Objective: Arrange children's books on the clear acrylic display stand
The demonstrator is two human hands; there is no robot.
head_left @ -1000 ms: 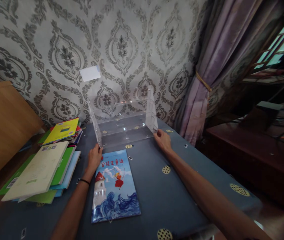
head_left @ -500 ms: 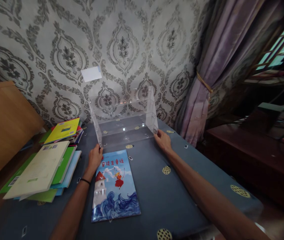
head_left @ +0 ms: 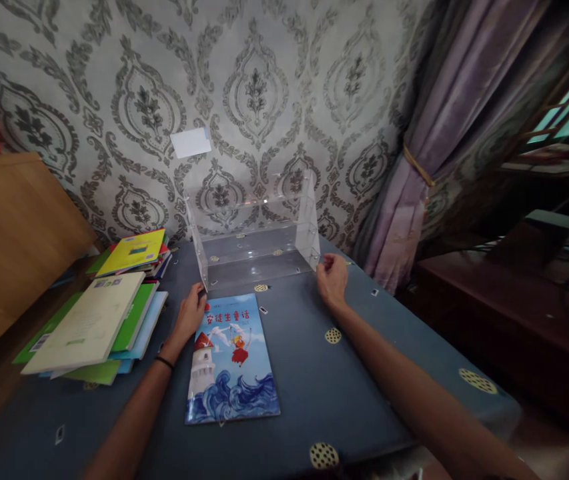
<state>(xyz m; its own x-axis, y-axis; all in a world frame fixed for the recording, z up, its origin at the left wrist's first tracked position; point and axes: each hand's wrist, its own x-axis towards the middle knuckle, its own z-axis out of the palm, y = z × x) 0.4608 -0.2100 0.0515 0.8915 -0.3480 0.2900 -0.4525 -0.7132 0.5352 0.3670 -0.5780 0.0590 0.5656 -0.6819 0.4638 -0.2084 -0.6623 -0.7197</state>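
- Head view: a clear stepped rack (head_left: 254, 232) is stood upright on a blue-grey tablecloth (head_left: 304, 380), before a wallpapered wall (head_left: 257, 40); because its thin edges are hard to see, it might be knocked askew by a misjudged touch.
- At the rack's near left corner, the left hand (head_left: 190, 312) is placed with its fingers bent; whether the corner is pinched or merely neighboured cannot be made out.
- At the rack's near right corner, the right hand (head_left: 333, 280) is loosely curled, its fingertips just beside the side panel; no firm pinch is shown, and contact is unresolved. If one side alone were pressed, the rack could be swung round on the cloth.
- In front of the rack, left of its centre, a picture book (head_left: 233, 360) is laid flat, cover up; its top edge is near the rack's front, so it could be caught if the rack were drawn forward.
- Left of the rack, a front pile (head_left: 87, 323) of books is fanned unevenly, and could be slid by a sideways sweep of the left forearm; beyond it, a rear pile (head_left: 133, 252) is topped in yellow.
- Right of the rack, a purple curtain (head_left: 464, 120) is tied back; its folds could be brushed by a wide rightward shift.
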